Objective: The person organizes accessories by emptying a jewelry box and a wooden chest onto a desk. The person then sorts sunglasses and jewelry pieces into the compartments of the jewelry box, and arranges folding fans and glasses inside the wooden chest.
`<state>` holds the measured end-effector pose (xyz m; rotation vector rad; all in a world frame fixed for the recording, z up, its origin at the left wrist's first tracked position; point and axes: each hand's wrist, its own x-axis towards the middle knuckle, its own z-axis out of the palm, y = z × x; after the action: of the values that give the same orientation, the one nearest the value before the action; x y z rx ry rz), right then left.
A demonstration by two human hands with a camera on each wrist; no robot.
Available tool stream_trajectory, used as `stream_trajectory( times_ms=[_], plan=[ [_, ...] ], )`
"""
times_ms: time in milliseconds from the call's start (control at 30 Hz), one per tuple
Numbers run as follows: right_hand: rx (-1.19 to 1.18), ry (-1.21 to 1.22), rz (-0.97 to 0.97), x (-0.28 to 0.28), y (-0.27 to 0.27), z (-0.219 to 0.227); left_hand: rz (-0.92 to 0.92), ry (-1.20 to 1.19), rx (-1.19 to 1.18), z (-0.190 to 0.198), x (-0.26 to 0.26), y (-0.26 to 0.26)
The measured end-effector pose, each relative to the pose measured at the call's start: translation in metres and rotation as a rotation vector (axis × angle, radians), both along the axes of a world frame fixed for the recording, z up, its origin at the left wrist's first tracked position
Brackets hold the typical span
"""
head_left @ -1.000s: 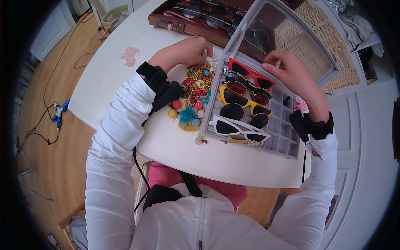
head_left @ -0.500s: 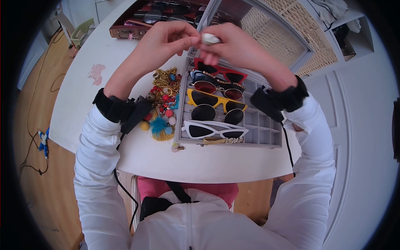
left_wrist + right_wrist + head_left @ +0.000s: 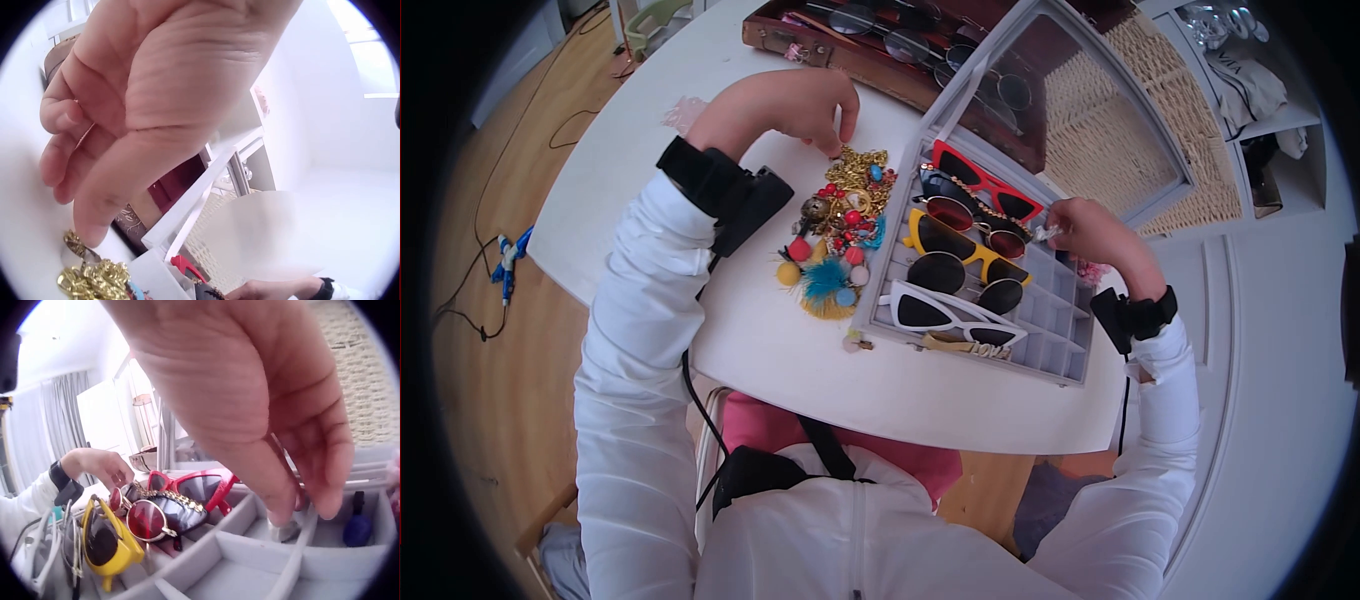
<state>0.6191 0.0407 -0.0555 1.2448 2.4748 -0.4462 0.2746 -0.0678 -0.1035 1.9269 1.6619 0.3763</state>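
Observation:
My left hand [image 3: 792, 105] hovers over the far end of a heap of gold chains [image 3: 862, 160] with its fingers loosely bent. In the left wrist view its thumb tip sits close above the gold chain [image 3: 103, 279]. My right hand [image 3: 1092, 235] pinches a small whitish piece [image 3: 283, 530], partly hidden by the thumb, down in a back compartment of the grey display box [image 3: 1068, 379]. A dark blue piece [image 3: 357, 530] lies in the neighbouring compartment. Beside the hand are red sunglasses [image 3: 1000, 188], red-lensed round glasses [image 3: 950, 212] and yellow sunglasses [image 3: 945, 236].
White sunglasses [image 3: 920, 308] and a gold "LOVE" piece [image 3: 975, 347] lie at the box's front. Its clear lid [image 3: 1185, 185] stands raised behind. A brown case [image 3: 840, 65] of glasses sits at the back. Pompoms and a blue tassel [image 3: 825, 278] lie left of the box.
My hands came together above the box, with a white piece in the right one, then parted. The left moved back over the chains; the right carried the whitish piece down into a right-side compartment.

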Motion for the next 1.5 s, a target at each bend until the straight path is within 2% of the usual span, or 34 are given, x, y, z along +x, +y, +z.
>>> stream_trajectory(
  times_ms=[67, 200, 300, 367, 433, 500, 567, 633, 667, 733, 767, 833, 867, 900, 933, 967, 1033, 1100, 1167, 1333, 1400, 1500],
  plan=[
    [0.152, -0.08, 0.166, -0.002, -0.002, 0.01, 0.006, 0.021, 0.009, -0.003, 0.003, -0.001],
    [0.175, -0.047, 0.068, -0.022, -0.014, 0.035, -0.006, 0.098, -0.034, -0.006, 0.01, 0.004],
    [0.182, 0.031, 0.132, -0.038, -0.025, 0.046, -0.015, 0.122, -0.013, -0.003, 0.011, 0.004],
    [0.203, 0.131, 0.198, -0.052, -0.033, 0.048, 0.078, -0.023, 0.106, 0.001, 0.007, 0.004],
    [0.207, 0.234, 0.265, -0.064, -0.034, 0.044, 0.043, -0.059, 0.143, 0.005, 0.005, 0.005],
    [0.197, 0.43, 0.346, -0.081, -0.044, 0.041, 0.075, -0.385, 0.278, 0.012, 0.012, 0.0],
    [0.19, 0.533, 0.339, -0.103, -0.059, 0.041, 0.066, -0.443, 0.286, 0.016, 0.021, 0.0],
    [0.08, 0.7, 0.45, -0.118, -0.067, 0.039, 0.01, -0.636, 0.246, 0.021, 0.032, -0.004],
    [0.083, 0.707, 0.433, -0.123, -0.066, 0.034, -0.015, -0.67, 0.263, 0.024, 0.037, -0.007],
    [0.29, 0.786, 0.61, -0.129, -0.059, 0.026, -0.054, -0.672, 0.253, 0.024, 0.034, -0.006],
    [0.294, 0.789, 0.593, -0.129, -0.056, 0.024, -0.08, -0.679, 0.251, 0.026, 0.034, -0.006],
    [0.134, 0.827, 0.597, -0.123, -0.051, 0.025, -0.106, -0.727, 0.209, 0.03, 0.036, -0.011],
    [-0.048, 0.575, 0.48, -0.117, -0.07, 0.07, -0.123, -0.709, 0.196, 0.031, 0.039, -0.014],
    [-0.041, 0.564, 0.465, -0.101, -0.061, 0.068, -0.139, -0.692, 0.183, 0.032, 0.04, -0.014],
    [-0.021, 0.514, 0.415, -0.084, -0.046, 0.06, -0.142, -0.566, 0.166, 0.033, 0.036, -0.013],
    [-0.004, 0.463, 0.372, -0.065, -0.035, 0.055, -0.147, -0.578, 0.169, 0.031, 0.032, -0.012],
    [-0.07, 0.32, 0.14, -0.02, -0.026, 0.062, -0.078, -0.154, 0.048, 0.025, 0.023, -0.01],
    [-0.081, 0.146, -0.053, 0.013, -0.023, 0.054, -0.041, -0.081, -0.027, 0.015, 0.019, -0.008],
    [-0.155, 0.153, -0.188, 0.041, -0.021, 0.032, -0.009, 0.091, -0.132, 0.011, 0.021, -0.009],
    [-0.067, 0.233, -0.192, 0.055, -0.02, 0.004, -0.002, 0.145, -0.119, 0.007, 0.026, -0.006],
    [-0.024, 0.262, -0.2, 0.051, -0.021, 0.002, 0.003, 0.05, -0.125, 0.004, 0.024, -0.006],
    [-0.023, 0.176, -0.178, 0.047, -0.021, 0.006, 0.01, 0.024, -0.116, 0.002, 0.023, -0.005]
  ],
)
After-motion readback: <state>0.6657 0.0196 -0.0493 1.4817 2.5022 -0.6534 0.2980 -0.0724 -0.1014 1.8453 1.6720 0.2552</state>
